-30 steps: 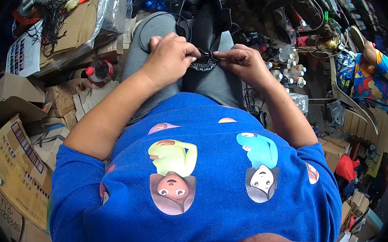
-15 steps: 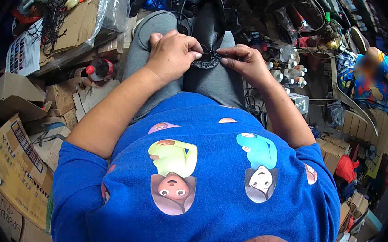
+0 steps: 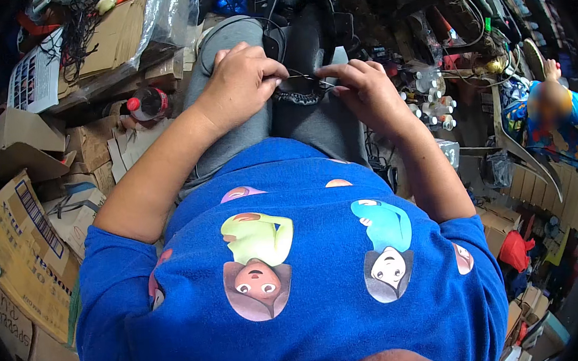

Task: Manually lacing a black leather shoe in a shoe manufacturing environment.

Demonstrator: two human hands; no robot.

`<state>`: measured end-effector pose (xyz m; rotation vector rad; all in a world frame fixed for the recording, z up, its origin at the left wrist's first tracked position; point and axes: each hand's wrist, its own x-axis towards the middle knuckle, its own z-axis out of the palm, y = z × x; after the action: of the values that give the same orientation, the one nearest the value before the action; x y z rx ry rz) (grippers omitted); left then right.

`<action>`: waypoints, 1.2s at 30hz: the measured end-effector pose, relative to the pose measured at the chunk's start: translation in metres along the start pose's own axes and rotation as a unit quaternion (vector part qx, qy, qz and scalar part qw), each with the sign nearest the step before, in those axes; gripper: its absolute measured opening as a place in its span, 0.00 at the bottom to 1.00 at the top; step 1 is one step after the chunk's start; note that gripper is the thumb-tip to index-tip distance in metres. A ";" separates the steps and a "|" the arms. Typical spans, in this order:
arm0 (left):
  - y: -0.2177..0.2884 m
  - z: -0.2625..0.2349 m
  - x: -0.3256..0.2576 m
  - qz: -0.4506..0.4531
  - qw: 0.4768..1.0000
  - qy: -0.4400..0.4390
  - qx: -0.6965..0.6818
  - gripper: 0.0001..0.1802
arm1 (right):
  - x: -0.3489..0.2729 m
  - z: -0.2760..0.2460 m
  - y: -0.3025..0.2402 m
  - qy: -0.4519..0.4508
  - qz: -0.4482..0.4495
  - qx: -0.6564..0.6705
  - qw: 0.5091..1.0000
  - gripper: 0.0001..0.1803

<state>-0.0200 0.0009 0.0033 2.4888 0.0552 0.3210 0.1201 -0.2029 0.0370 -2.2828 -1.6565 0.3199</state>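
Left hand: the left hand sits curled on the lap, fingers bent in tight, thumb and forefinger pinching a thin dark thread right at the edge of the black leather shoe piece
Right hand: the right hand comes in from the other side, fingers drawn together and nipping the same thread at its far end, fingertips touching the shoe piece's lower edge
Thread: pulled straight between the 2 hands, running just above the scalloped dark rim of the shoe piece
Shoe piece: it lies on the lap, resting on the grey trousers, between the 2 hands, its long black body reaching away from the person
Person: blue short-sleeved shirt with 2 cartoon faces fills the lower half of the view, both forearms bare
Left side: flattened brown cardboard boxes stacked beside the person, and a dark plastic bottle with a red cap lying near the left forearm
Right side: a cluster of small white bottles just past the right hand
Far right: another person in a bright patterned garment, well apart from the work
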 end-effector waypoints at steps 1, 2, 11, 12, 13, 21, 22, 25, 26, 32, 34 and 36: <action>0.001 0.000 0.000 -0.002 1.000 0.001 -0.003 0.09 | -0.002 0.001 0.003 0.006 0.020 0.047 0.999 0.21; 0.001 0.000 0.002 -0.003 1.000 0.002 -0.002 0.09 | -0.003 0.003 0.005 0.011 0.041 0.093 0.995 0.20; 0.002 0.004 0.006 0.002 1.000 -0.011 0.016 0.09 | -0.001 0.007 0.018 -0.006 0.077 0.232 0.970 0.14; 0.002 0.004 0.006 0.001 1.000 -0.011 0.019 0.09 | 0.001 0.006 0.019 -0.006 0.077 0.233 0.970 0.14; 0.003 0.004 0.006 -0.001 1.000 -0.012 0.023 0.09 | 0.003 0.004 0.020 -0.007 0.067 0.240 0.969 0.14; 0.002 0.004 0.006 0.000 1.000 -0.017 0.024 0.09 | 0.009 0.003 0.026 -0.033 0.074 0.267 0.960 0.18; 0.002 0.005 0.006 -0.001 1.000 -0.017 0.021 0.09 | 0.009 0.004 0.027 -0.032 0.074 0.270 0.960 0.20; 0.003 0.005 0.006 0.005 1.000 -0.013 0.026 0.09 | 0.007 0.005 0.029 -0.031 0.073 0.276 0.958 0.18; 0.003 0.005 0.006 0.005 1.000 -0.013 0.025 0.09 | 0.007 0.005 0.029 -0.032 0.073 0.281 0.956 0.14; 0.004 0.007 0.005 0.007 1.000 -0.009 0.025 0.08 | 0.008 0.003 0.025 -0.028 0.085 0.281 0.955 0.20; 0.003 0.008 0.005 0.014 1.000 -0.010 0.024 0.09 | 0.007 0.004 0.026 -0.028 0.083 0.286 0.954 0.19; 0.005 0.008 0.006 0.011 1.000 -0.014 0.018 0.09 | 0.007 0.005 0.027 -0.028 0.082 0.291 0.953 0.18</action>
<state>-0.0121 -0.0066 0.0015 2.5302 0.0226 0.2955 0.1443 -0.2035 0.0229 -1.9623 -1.1822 0.8007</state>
